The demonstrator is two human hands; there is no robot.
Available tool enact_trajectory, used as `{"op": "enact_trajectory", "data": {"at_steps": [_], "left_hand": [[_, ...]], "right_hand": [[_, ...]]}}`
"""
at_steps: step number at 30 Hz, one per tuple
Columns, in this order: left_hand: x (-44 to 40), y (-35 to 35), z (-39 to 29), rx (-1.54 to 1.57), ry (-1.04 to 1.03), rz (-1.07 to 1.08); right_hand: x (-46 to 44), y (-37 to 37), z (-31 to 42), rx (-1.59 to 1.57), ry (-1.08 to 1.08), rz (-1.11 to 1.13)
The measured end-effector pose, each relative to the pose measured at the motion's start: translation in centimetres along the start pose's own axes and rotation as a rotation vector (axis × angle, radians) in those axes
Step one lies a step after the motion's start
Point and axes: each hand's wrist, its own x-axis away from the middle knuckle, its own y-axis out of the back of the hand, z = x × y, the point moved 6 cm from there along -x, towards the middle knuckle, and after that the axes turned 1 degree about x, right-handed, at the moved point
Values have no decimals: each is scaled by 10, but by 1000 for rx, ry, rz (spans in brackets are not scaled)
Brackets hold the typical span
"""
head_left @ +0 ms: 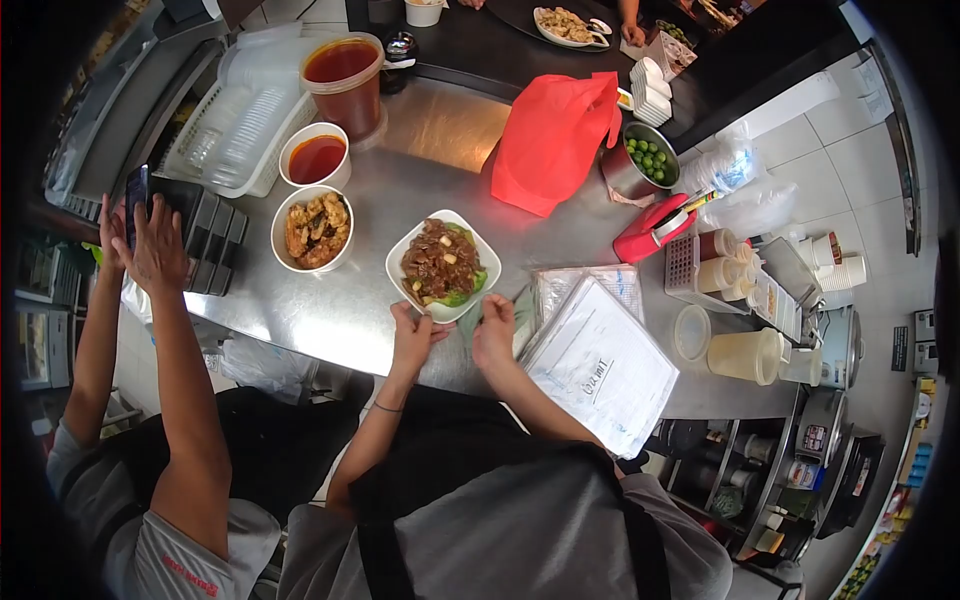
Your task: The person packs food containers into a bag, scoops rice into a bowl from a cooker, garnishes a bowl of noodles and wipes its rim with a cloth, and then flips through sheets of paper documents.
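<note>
- Right, straight to the left hand (418, 335): bent at the lower corner of a square white bowl (394, 262), fingers slightly apart, touching the rim.
- Over now to the right hand (493, 330): loosely curled, fingertips drawn together just beside the bowl's lower right side.
- Touching that rim or just short of it? Cannot tell from this angle.
- Right beside those curled fingers, a grey-green, cloth-like thing (524, 312); pinched or merely brushed, cannot tell.
- And the bowl itself: over the near part of the steel counter (320, 310), directly ahead of the body, between and just beyond both hands. Set down or slightly raised, cannot tell.
- Inside it, glossy brown meat (432, 258) with pale chunks and green leaves along one side.
- Just left, a round tub of fried pieces (317, 228); behind that, a smaller tub of red sauce (318, 158), close to a tall container (345, 108) of more red liquid.
- Up beyond to the right, a bright red bag (550, 145), near a metal pot (620, 178) of green limes.
- Close by the right forearm, a stack of plastic-covered sheets (605, 370).
- Far left, a co-worker's hands (160, 245), fingers extended around a dark phone (138, 192).
</note>
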Motion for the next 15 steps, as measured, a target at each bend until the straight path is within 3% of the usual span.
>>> {"op": "enact_trajectory", "data": {"at_steps": [1, 3, 5, 7, 8, 10, 11, 13, 15], "left_hand": [[-2, 1, 4, -71, -46, -33], [-9, 9, 1, -30, -10, -35], [-13, 21, -17, 10, 17, -19], [-13, 36, -31, -39, 29, 16], [-12, 42, -36, -69, 63, 32], [-5, 43, -45, -55, 118, 49], [-4, 42, -46, -41, 169, 72], [-7, 42, -48, 3, 205, 106], [-8, 37, -48, 125, 285, 188]], "right_hand": [[1, 3, 2, 3, 2, 0], [4, -4, -2, -10, -222, 184], [1, -2, 20, 48, -238, 192], [-17, -10, 60, 361, 77, 263], [-26, -15, 68, 365, 72, 265], [-30, -54, 99, 899, 610, 430], [-34, -65, 101, 902, 609, 433], [-20, -98, 95, 1263, 993, 677], [-17, -106, 93, 1404, 1027, 760]]}}
